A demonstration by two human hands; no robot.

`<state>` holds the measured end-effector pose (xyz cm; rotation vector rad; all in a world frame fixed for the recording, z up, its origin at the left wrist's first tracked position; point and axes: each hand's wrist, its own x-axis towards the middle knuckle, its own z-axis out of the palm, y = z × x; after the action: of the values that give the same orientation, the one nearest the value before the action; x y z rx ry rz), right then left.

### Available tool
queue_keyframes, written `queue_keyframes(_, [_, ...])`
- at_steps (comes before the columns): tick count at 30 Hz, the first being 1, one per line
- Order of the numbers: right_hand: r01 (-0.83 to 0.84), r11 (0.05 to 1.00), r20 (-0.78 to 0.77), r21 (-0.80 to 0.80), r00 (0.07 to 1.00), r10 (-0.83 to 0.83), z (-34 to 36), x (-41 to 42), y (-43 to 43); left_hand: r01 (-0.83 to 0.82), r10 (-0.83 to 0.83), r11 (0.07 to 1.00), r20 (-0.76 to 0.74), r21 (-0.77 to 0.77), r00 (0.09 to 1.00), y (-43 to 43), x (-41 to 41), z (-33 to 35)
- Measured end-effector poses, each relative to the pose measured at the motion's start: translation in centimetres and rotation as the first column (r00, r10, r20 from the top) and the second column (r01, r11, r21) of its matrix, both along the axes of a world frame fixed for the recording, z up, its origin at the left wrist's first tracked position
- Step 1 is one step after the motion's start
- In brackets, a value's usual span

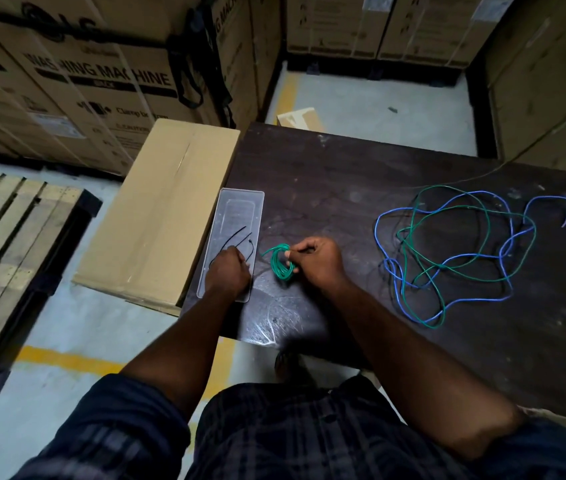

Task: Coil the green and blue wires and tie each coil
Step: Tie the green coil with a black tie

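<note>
Dark table [343, 168] in a storeroom w/ stacked cartons [84, 81]: my right hand [316, 263] pinches the green coil [281, 266] btwn thumb & fingertips, near the table's left front. My left hand [227, 273] is in the clear tray [240, 209] just beside it, fingers curled onto black cable ties [236, 235]. Loose green wire [447, 186] & blue wire [375, 233] lie tangled together, well apart on the right.

Dark wood-look table [361, 174], scuffed, faintly shiny. At its left edge, a clear glossy plastic tray [236, 195] holds thin matt black ties [240, 233]. Beside the table's left side, a matt brown cardboard box [163, 209]. On the table, a green coil [279, 266] and loose green and blue wires [442, 267], smooth plastic-coated.
</note>
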<state>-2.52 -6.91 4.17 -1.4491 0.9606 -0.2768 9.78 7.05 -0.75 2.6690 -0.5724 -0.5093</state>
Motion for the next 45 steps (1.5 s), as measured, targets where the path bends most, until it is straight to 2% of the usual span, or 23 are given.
queue_keyframes(4, [0.006,1.000,0.015,0.000,1.000,-0.006,0.2,-0.3,0.2,0.054,-0.054,0.998,0.028,0.017,0.998,-0.2,-0.2,-0.1])
queue_keyframes(7, [0.028,0.999,0.021,0.024,0.999,-0.029,0.4,-0.6,-0.2,0.069,-0.071,0.994,0.017,0.086,0.997,-0.8,-0.3,0.5])
queue_keyframes(9, [0.052,0.998,0.024,0.030,0.998,-0.053,0.5,-0.9,-0.5,0.045,-0.046,0.997,0.003,0.061,0.999,-1.1,-0.1,0.6])
queue_keyframes(12, [0.088,0.995,0.027,0.051,0.996,-0.090,0.6,-1.2,-1.1,-0.111,0.102,0.987,-0.076,-0.118,0.992,-2.1,-0.2,1.3])
queue_keyframes(14, [0.111,0.992,0.033,0.063,0.993,-0.113,0.6,-1.2,-1.4,-0.208,0.165,0.930,-0.162,-0.303,0.973,-3.1,-0.5,2.7])
queue_keyframes(18, [0.127,0.991,0.052,0.051,0.990,-0.130,1.0,-1.4,-1.9,-0.199,0.055,0.783,-0.253,-0.589,0.966,-4.7,-0.3,5.5])
queue_keyframes(21, [0.150,0.988,0.058,0.044,0.987,-0.152,1.3,-1.8,-2.5,-0.243,-0.016,0.678,-0.344,-0.694,0.939,-6.0,-0.7,7.9])
queue_keyframes(24, [0.198,0.979,0.061,0.051,0.978,-0.201,1.5,-2.1,-3.3,-0.259,-0.064,0.606,-0.371,-0.752,0.927,-7.0,-1.0,9.5])
queue_keyframes(30, [0.303,0.951,0.062,0.068,0.950,-0.307,1.8,-2.5,-4.7,-0.148,-0.127,0.605,-0.278,-0.782,0.952,-7.9,-2.4,10.7])
queue_keyframes(35, [0.395,0.918,0.031,0.047,0.918,-0.396,1.8,-2.6,-5.3,0.070,-0.194,0.607,-0.062,-0.792,0.979,-8.2,-3.7,10.9])
queue_keyframes(39, [0.432,0.901,0.015,0.027,0.901,-0.433,2.1,-2.5,-6.0,0.061,-0.167,0.551,-0.038,-0.832,0.985,-8.8,-4.7,11.8])
queue_keyframes(42, [0.443,0.896,0.028,0.033,0.895,-0.444,2.3,-2.6,-6.3,0.150,-0.169,0.579,0.062,-0.801,0.984,-9.1,-4.2,11.9])
queue_keyframes(45, [0.455,0.890,0.047,0.013,0.889,-0.455,2.7,-2.6,-6.3,0.217,-0.218,0.607,0.102,-0.765,0.971,-9.7,-3.9,11.5])
